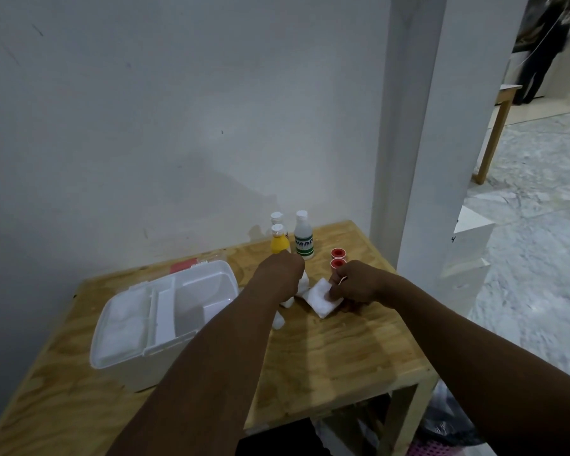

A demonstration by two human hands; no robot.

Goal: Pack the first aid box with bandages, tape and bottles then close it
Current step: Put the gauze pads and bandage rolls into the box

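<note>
One bottle (276, 218) half hidden behind another (279, 244).

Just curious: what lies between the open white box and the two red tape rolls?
In the head view, the person's left hand and white bandage packets on the plywood table.

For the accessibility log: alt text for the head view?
Both hands work on white bandages: right hand pinches a gauze pad, left hand grips a roll. Open white box sits left; bottles and red tape rolls behind.
</note>
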